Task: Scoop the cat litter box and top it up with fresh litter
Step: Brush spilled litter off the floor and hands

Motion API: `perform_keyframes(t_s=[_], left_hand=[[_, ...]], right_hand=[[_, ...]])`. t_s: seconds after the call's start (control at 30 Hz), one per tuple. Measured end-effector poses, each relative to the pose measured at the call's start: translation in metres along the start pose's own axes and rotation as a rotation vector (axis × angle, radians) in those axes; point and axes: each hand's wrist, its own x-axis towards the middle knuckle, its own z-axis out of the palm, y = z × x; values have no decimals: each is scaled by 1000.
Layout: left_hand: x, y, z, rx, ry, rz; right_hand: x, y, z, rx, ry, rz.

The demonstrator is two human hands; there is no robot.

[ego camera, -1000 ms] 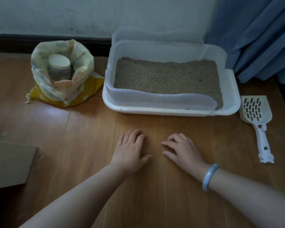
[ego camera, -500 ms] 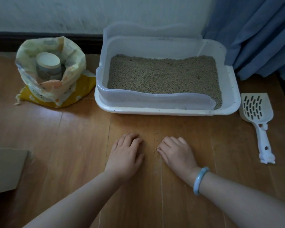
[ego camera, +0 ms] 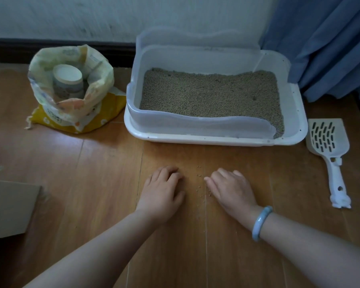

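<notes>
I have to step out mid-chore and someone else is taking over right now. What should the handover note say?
Left hand and right hand: both empty, resting on the wooden floor in front of the litter box.
Scoop: on the floor right of the box, untouched.
Litter bag: open, left of the box, with a cup inside.
Stray grains lie between the hands.
Done: nothing visible yet.
Left: scoop the box, then top up from the bag.

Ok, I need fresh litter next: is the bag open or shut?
Open: the bag has its top rolled down, with a cup showing inside.
</notes>
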Motion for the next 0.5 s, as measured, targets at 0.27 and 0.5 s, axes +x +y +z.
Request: perform_keyframes(t_s=[0.27,0.5], left_hand=[[1,4,-4,-316,103,-102],[13,22,-27,-1601,96,-673]], right_hand=[[7,-6,9,8,-99,-98],[7,-11,12,-111,-115,-260]])
